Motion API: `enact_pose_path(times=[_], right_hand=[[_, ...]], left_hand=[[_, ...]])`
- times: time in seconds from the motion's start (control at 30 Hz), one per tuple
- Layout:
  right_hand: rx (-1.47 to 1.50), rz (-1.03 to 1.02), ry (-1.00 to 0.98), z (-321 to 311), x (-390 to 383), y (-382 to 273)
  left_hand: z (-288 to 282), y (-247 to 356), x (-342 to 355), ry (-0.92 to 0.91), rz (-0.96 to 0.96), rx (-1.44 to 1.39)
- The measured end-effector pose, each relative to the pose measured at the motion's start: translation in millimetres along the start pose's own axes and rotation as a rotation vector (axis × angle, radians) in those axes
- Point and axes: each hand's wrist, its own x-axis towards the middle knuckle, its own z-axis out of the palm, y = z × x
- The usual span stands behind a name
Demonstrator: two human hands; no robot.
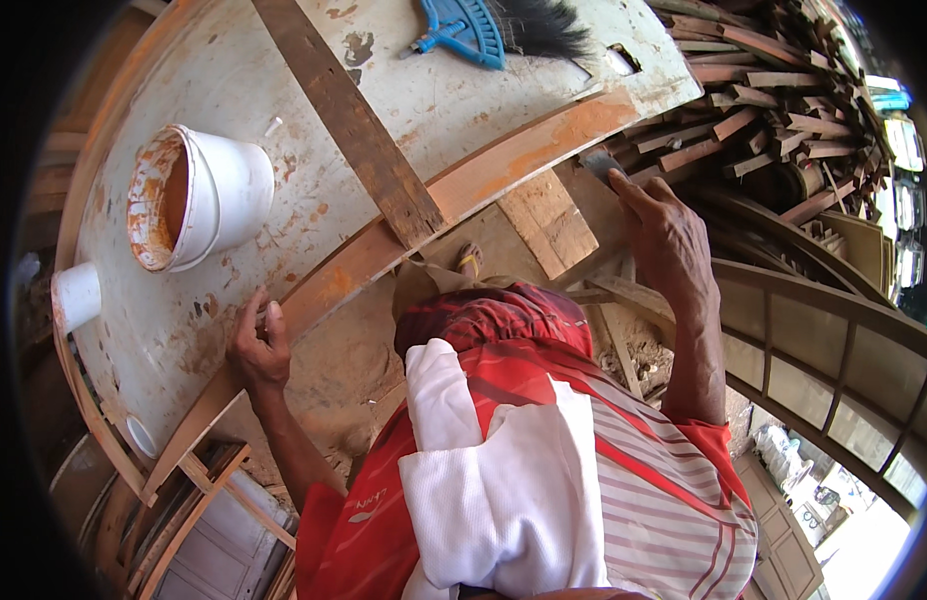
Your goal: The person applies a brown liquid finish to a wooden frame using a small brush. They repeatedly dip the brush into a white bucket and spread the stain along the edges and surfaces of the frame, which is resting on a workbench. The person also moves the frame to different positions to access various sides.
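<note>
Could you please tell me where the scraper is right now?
In the head view, the scraper is in the right hand, right of centre in the upper half, just below the right end of the curved board.

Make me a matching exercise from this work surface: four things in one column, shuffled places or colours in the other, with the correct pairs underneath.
1. Bucket
2. Brush
3. Scraper
4. Dark board

A. Held in the right hand
B. Lying across the curved wooden strip
C. White, with orange residue inside
D. Blue, with black bristles

Pairs: 1-C, 2-D, 3-A, 4-B
</note>
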Motion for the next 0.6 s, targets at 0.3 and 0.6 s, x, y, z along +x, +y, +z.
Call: enact_pose_path(times=[0.3, 0.6], right_hand=[[0.437, -0.029, 0.101, 18.0, 18.4, -1.5], [1.011, 0.324, 0.101, 64.0, 15.4, 13.4]], left_hand=[[2.5, -1.5, -1.4, 0.071, 0.065, -0.008], [2.2, -5.2, -2.4, 0.043, 0.055, 0.017]])
